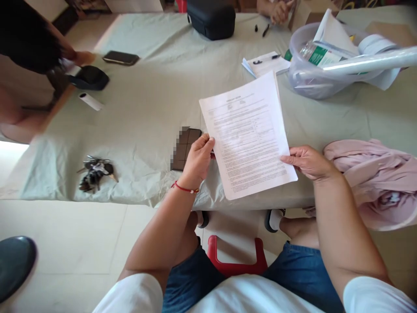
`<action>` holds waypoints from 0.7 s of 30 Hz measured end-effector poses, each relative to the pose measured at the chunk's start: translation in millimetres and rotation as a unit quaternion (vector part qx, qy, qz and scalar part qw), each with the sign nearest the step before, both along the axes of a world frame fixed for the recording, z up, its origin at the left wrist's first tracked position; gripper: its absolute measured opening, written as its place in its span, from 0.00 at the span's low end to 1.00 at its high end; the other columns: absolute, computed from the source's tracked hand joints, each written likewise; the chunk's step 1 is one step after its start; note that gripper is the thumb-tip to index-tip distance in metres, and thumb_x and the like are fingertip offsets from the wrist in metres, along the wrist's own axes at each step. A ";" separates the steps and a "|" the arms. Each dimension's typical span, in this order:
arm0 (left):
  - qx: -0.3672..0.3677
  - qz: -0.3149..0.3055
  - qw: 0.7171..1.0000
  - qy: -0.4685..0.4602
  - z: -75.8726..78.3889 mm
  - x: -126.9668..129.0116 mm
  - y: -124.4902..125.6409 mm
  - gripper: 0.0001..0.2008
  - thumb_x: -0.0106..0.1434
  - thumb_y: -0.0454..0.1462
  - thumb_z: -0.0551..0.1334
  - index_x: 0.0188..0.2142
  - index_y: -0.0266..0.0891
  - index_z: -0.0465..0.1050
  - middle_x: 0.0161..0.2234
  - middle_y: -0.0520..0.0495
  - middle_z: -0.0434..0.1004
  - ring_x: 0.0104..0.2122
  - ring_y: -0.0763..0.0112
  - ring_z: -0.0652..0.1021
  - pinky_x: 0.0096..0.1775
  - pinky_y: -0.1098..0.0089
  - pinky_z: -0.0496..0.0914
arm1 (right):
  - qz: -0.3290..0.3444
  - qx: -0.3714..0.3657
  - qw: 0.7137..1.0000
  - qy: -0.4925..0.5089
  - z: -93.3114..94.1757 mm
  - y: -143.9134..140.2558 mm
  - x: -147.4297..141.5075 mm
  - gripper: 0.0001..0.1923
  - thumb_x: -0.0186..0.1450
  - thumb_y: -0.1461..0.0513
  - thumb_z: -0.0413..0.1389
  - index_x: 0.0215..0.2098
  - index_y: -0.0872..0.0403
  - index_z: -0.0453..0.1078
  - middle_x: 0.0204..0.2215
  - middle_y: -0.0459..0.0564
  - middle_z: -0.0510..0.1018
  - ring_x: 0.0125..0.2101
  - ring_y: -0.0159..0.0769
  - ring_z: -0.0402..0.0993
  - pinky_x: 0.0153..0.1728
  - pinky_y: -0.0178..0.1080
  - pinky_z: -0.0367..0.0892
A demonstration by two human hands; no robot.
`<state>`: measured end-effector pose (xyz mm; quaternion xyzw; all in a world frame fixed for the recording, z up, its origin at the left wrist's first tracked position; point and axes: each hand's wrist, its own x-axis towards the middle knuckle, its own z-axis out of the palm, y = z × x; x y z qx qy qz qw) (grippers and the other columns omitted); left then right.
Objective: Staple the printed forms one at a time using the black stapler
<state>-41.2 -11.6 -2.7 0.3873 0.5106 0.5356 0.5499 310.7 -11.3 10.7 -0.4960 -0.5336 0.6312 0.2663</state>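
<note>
The person's left hand (199, 158), wearing a thin red cord bracelet (185, 188), is gripping the left edge of a thin sheaf of white printed paper sheets (249, 139), its thumb pressing on the front. The right hand (308, 161) is pinching the right edge, low down near the corner, so the fingers of both hands are holding the sheaf. It is leaning at a tilt over the near edge of the surface (153, 108), which a pale green cloth is covering.

A flat, dark rectangular object (186, 150), partly pixelated, is lying just beside the left hand, which is hiding part of it. Farther left, a bunch of metal keys (97, 171) is resting near the front edge. The right hand is reaching in close to a crumpled pink cloth (374, 174).

Beyond the sheaf, a small stack of white paper (267, 65) is lying beside a translucent plastic basin (304, 82), which is holding a clear bottle with a green label (321, 55). A black rounded case (211, 18) is sitting at the far edge, and another person's hand (279, 12) is showing to its right.
</note>
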 end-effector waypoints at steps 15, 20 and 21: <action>-0.145 -0.113 0.972 -0.148 -2.7 48.4 -31.7 0.16 0.63 0.47 0.76 0.44 0.39 0.84 0.44 0.40 0.89 0.48 0.52 0.86 0.54 0.52 0.80 | -0.182 0.017 0.982 0.050 3.2 0.0 -3.5 0.22 0.57 0.41 0.78 0.37 0.45 0.86 0.40 0.51 0.91 0.48 0.54 0.89 0.55 0.55 0.83; -0.144 -0.041 0.981 -0.124 -8.1 57.8 -31.6 0.14 0.69 0.46 0.72 0.46 0.40 0.81 0.48 0.41 0.87 0.49 0.55 0.84 0.52 0.56 0.77 | -0.169 -0.016 0.985 0.030 5.5 -4.4 -2.0 0.22 0.56 0.42 0.79 0.36 0.48 0.86 0.37 0.50 0.91 0.44 0.52 0.90 0.56 0.54 0.81; -0.131 -0.030 0.984 -0.120 -9.2 60.9 -30.4 0.13 0.69 0.47 0.72 0.46 0.41 0.81 0.48 0.42 0.87 0.49 0.55 0.83 0.52 0.56 0.77 | -0.160 -0.019 0.987 0.024 5.4 -5.3 -0.9 0.22 0.57 0.42 0.79 0.36 0.48 0.86 0.37 0.50 0.91 0.44 0.51 0.90 0.57 0.54 0.81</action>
